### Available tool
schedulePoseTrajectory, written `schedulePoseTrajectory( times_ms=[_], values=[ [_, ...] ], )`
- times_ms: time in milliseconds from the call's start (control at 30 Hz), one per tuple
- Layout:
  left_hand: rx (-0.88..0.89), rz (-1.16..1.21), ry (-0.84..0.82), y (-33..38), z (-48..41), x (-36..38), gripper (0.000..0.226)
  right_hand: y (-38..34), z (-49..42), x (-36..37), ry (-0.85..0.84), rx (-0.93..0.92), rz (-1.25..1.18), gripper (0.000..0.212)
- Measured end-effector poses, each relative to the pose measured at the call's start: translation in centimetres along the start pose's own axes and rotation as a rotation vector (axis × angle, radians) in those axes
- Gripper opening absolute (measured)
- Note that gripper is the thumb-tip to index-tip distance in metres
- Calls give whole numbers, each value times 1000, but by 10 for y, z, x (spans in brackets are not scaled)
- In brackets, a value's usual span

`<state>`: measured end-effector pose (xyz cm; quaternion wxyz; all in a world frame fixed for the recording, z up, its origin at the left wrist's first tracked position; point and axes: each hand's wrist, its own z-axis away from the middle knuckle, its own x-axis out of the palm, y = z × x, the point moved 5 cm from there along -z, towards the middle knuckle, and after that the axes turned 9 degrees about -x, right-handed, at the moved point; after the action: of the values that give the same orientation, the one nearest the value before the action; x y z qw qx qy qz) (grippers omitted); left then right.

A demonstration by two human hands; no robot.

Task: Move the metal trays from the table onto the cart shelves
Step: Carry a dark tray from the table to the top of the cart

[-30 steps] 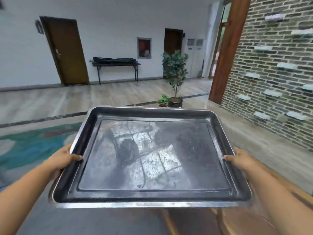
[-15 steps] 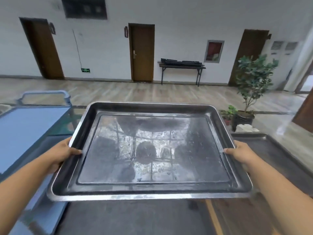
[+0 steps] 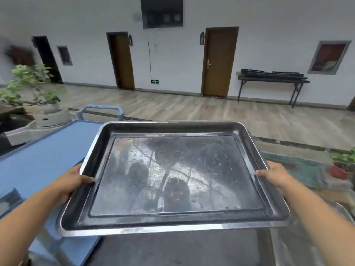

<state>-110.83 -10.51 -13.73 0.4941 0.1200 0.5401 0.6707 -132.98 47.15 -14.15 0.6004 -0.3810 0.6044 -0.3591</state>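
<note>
- Tray: metal, rectangular, open face up, carried in the air before the person and roughly level. Its long axis ran left to right across the view, with one long edge nearest the person and the other pointing out toward the far wall.
- Left grip: held the left short edge of the tray, thumb hooked over the rim and lying on the inner wall; the fingers were hidden beneath.
- Right grip: held the right short edge in the same way, thumb over the rim, fingers hidden below.
- Cart: blue top shelf at the left, lower than the tray. In this view the tray's left edge overlapped the shelf's right side. The handle stood at the shelf's far end.
- Dark surface: lay under the tray's near edge; whether worktop or another tray cannot be told.
- Second rim: a metal edge at the lower right, just beside the right forearm.
- Floor: bare boards past the tray's far edge, as far as the wall.
- Side table: against the far wall, bearing dark trays, well apart.
- Plants: one beyond the cart at the left, one at the right.
</note>
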Motion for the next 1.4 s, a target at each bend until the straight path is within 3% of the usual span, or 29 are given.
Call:
schedulePoseTrajectory(
  times_ms=[267, 500, 767, 900, 1033, 1400],
  values=[
    [-65, 31, 44, 22, -42, 3, 40, -20, -110, 60, -143, -27, 16, 28],
    [-104, 94, 146, 21, -113, -30, 41, -50, -203, 153, -254, -45, 43, 30],
    [-172, 167, 245, 17, -226, -87, 35, -120, -315, 287, -337, -116, 89, 22],
    [-210, 219, 287, 18, -263, -132, 36, -163, -360, 367, -427, -159, 92, 29],
    [-248, 244, 380, 10, -282, -170, 33, -208, -389, 442, -516, -214, 53, 40],
    [-405, 346, 614, -15, -322, -239, 41, -294, -463, 668, -751, -366, 35, 24]
  ],
)
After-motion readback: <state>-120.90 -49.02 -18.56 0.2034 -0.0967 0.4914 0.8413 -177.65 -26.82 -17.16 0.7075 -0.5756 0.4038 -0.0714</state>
